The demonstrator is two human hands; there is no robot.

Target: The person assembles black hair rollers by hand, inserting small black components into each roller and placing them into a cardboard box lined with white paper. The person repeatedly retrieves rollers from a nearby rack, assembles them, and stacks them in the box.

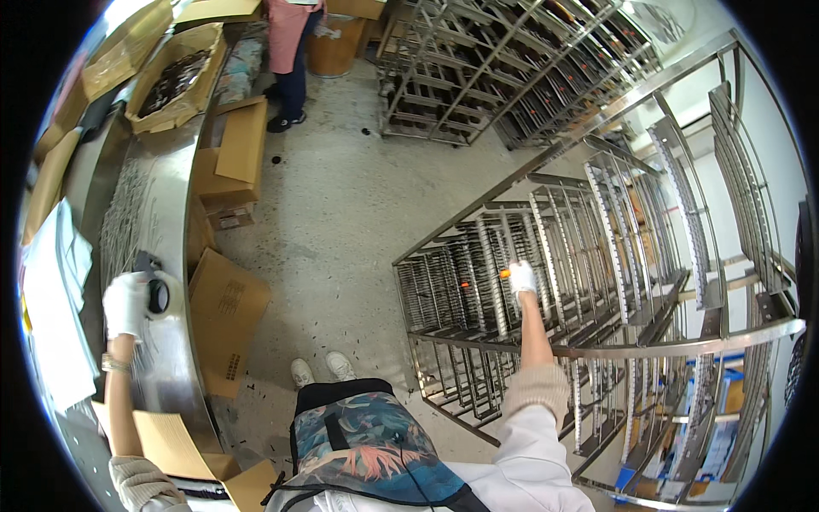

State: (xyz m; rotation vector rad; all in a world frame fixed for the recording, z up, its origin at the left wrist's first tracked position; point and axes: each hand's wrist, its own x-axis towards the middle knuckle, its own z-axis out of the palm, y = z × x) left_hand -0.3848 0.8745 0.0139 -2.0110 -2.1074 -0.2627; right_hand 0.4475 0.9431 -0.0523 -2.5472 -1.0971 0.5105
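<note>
My left hand [125, 305], in a white glove, is over the metal bench at the left. Its fingers are curled against a black thing with a ring-shaped part [159, 296]. Thin metal rods [124, 209] lie in a heap on the bench just beyond it. My right arm stretches out over a tall metal rack [478, 346]. The gloved right hand [523, 280] is closed among the rack's bars, beside a small orange piece [505, 274]. What its fingers hold is hidden. Rows of thin rods [426, 286] fill the rack's far left end.
Open cardboard boxes [229, 320] stand along the bench's right side. A lined carton of dark pieces [175, 81] rests on its far end. More loaded racks [452, 85] stand at the back. A person in a pink apron [294, 38] stands far off. Dark bits lie on the grey floor [333, 222].
</note>
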